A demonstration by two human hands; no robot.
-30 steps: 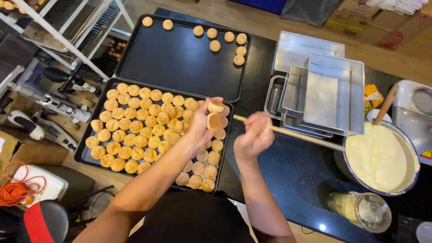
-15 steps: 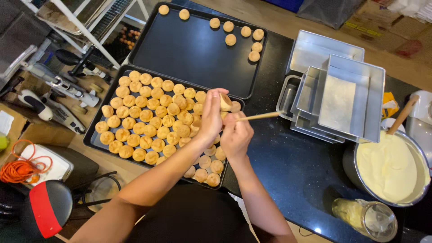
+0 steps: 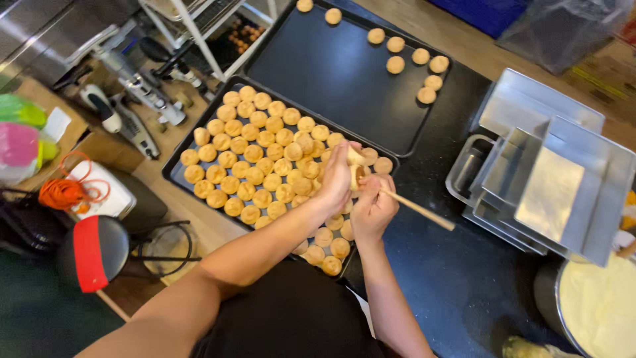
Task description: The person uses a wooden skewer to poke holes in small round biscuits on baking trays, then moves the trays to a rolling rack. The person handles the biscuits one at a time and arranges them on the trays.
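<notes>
- Left hand (image 3: 336,178) is curled around one small round pastry shell (image 3: 356,157), held up just above the near tray (image 3: 173,174); fingers clamped on it.
- Right hand (image 3: 372,207) sits just beside the left, nearly touching, gripping a thin wooden stick (image 3: 417,209); one end of the stick meets the shell, the other end points out to the right over the black counter (image 3: 457,278).
- Near tray is dark and packed w/ rows of golden shells (image 3: 255,156) (a few more lie under and below the hands).
- Far tray (image 3: 331,79), same dark kind, touches the near one; only a handful of shells (image 3: 414,63) along its top & right edge.
- Stacked metal baking tins (image 3: 550,179) stand to the right, well apart from the hands.
- A metal bowl of pale cream (image 3: 599,305) sits at the lower right corner, partly cut off.
</notes>
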